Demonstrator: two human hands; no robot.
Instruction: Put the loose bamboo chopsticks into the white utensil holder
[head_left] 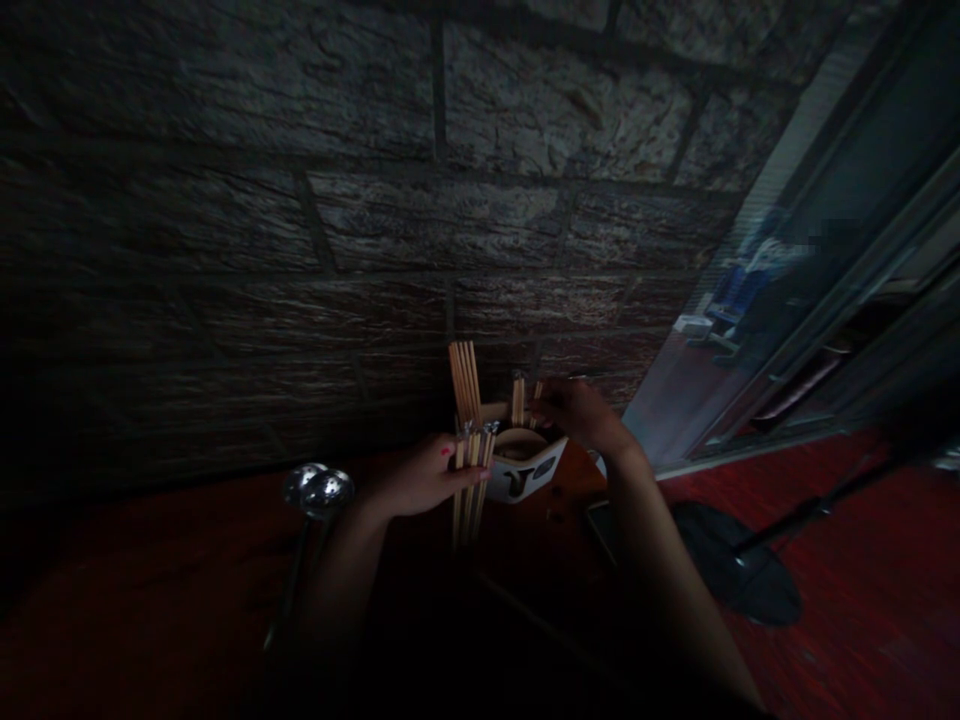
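Rough stone-block wall (495, 225) in front of me, terrible lighting, reddish-brown tabletop (225, 530) pushed right up to it. So, the sticks (471, 455): slim wooden ones, a fanned-out bunch with shiny, crinkly-looking tips, just left of the holder. My left hand (420, 480) has them, thumb and fingers closed round the lot. My right hand (577, 412) is at the holder's back right, fingers curled in by a pale stick or two; honestly too dark to tell if I've got a proper pinch.

Looks like the stick-sorting step to me, though whether they're going in or out I can't say. Next move probably wants a firm left hold and a careful right, nothing knocked over.

Holder (529, 480) is white and angular with dark print and a rounded opening, near the tabletop's wall-side edge. Straight orangey sticks (464, 380) stand at its back left, pale sticks (518, 398) at the back. Further out: two shiny metal ladles (328, 492) to the left, one head clearly perforated, and a flat, pale-rimmed thing (600, 520) near the tabletop's right edge.
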